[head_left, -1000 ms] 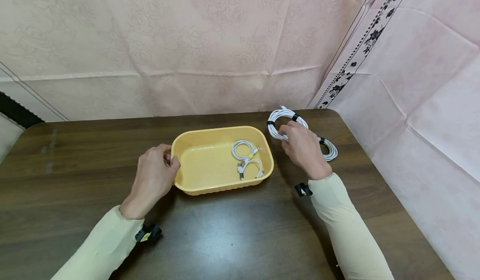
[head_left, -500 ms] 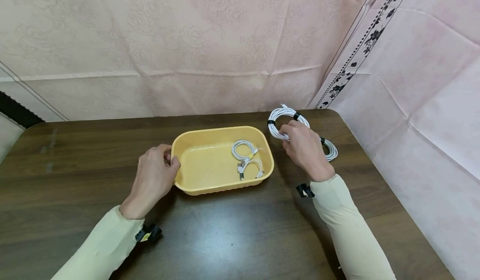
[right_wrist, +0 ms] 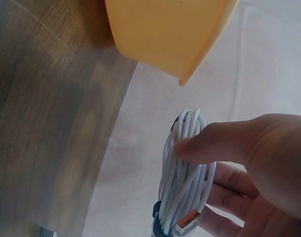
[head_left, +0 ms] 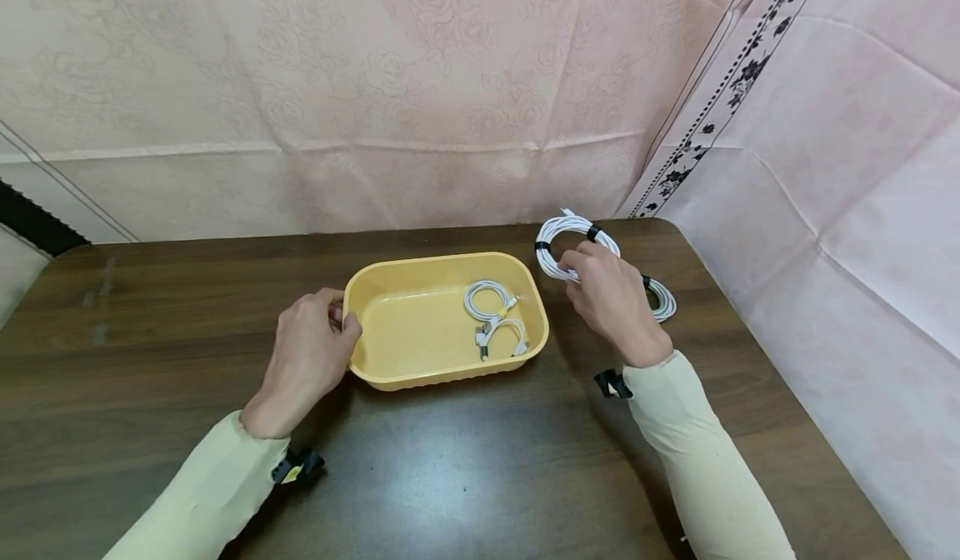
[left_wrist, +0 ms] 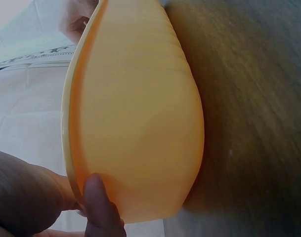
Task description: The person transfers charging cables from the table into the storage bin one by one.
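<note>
My left hand [head_left: 309,347] pinches the left rim of a yellow plastic tub [head_left: 405,377], thumb on one side and fingers on the other. Inside the tub, toward its right end, lie two small white cables: a coiled one [head_left: 467,303] and a shorter looped one [head_left: 522,335]. To the right of the tub, my right hand [head_left: 611,302] grips a thick coil of white cable [head_left: 547,228] bound with black ties. In the right wrist view, the thumb presses on the cable coil [right_wrist: 182,182], and a plug sticks out near its lower end.
Another white cable coil [head_left: 664,302] with a black tie shows just right of my right hand, partly hidden by it. Dark wooden table [head_left: 420,477] lies underneath. Pinkish patterned cloth [head_left: 420,110] hangs behind the table and along its right side.
My right hand and the cable coil in it have shifted very slightly to the right. The left hand and the tub stay in place.
</note>
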Demonstrator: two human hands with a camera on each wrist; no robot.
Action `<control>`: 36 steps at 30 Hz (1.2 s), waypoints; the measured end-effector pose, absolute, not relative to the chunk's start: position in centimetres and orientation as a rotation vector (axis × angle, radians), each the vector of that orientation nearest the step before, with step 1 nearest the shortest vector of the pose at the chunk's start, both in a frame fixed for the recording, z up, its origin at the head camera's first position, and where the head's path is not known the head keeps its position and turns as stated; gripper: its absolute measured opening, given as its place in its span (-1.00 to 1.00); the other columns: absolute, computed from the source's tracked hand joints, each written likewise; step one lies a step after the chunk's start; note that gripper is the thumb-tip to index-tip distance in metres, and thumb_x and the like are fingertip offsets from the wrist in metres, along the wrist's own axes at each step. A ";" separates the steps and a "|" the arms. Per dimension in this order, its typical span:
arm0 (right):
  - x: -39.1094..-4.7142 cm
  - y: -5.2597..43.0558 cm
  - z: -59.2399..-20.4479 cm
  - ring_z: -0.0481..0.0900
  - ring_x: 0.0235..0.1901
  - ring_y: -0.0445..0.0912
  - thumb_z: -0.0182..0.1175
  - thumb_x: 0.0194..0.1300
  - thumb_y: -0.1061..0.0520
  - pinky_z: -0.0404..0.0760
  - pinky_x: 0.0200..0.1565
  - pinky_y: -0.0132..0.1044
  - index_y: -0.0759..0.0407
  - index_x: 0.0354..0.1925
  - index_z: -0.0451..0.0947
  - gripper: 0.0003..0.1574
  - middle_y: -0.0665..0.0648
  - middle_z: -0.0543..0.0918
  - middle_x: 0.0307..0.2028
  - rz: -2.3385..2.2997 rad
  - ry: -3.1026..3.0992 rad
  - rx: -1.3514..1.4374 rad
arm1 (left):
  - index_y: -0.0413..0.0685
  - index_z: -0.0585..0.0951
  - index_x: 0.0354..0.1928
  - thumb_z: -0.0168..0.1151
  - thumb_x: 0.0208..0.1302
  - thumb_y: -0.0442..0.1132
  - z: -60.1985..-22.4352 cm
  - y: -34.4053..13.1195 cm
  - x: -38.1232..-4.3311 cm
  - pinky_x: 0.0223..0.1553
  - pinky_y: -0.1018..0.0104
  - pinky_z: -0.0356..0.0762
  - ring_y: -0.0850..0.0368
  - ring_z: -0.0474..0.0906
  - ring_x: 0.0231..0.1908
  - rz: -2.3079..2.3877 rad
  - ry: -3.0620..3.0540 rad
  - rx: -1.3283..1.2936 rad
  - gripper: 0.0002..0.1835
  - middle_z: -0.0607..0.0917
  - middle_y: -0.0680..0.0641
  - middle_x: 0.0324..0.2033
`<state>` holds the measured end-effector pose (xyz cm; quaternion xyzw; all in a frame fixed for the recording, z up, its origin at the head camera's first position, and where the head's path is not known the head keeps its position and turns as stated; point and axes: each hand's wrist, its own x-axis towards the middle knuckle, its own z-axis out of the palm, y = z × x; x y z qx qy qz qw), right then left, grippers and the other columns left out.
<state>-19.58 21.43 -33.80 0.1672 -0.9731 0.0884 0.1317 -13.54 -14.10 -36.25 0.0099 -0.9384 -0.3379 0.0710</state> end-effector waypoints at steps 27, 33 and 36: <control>-18.5 21.3 -33.4 0.65 -0.22 0.04 0.31 0.19 0.34 0.67 -0.24 -0.01 0.18 -0.09 0.70 -0.72 0.15 0.69 -0.14 0.267 -2.772 0.559 | -0.45 0.58 0.10 0.08 0.37 -0.29 -36.1 -14.2 -13.6 -0.51 0.34 0.50 0.00 0.54 -0.41 -1.052 -2.827 0.026 -0.61 0.62 -0.26 -0.25; -18.4 21.1 -33.3 0.65 -0.22 0.04 0.30 0.19 0.33 0.66 -0.26 -0.01 0.17 -0.10 0.70 -0.72 0.13 0.69 -0.15 0.272 -2.766 0.569 | -0.45 0.58 0.09 0.08 0.37 -0.29 -36.1 -14.2 -13.5 -0.49 0.33 0.51 -0.02 0.54 -0.38 -1.054 -2.818 0.020 -0.62 0.63 -0.25 -0.25; -18.3 21.0 -33.2 0.65 -0.22 0.03 0.32 0.19 0.33 0.66 -0.26 -0.02 0.17 -0.10 0.71 -0.72 0.13 0.69 -0.15 0.274 -2.768 0.575 | -0.45 0.59 0.09 0.09 0.36 -0.30 -36.1 -14.2 -13.5 -0.47 0.33 0.51 -0.03 0.55 -0.36 -1.054 -2.812 0.015 -0.62 0.63 -0.25 -0.26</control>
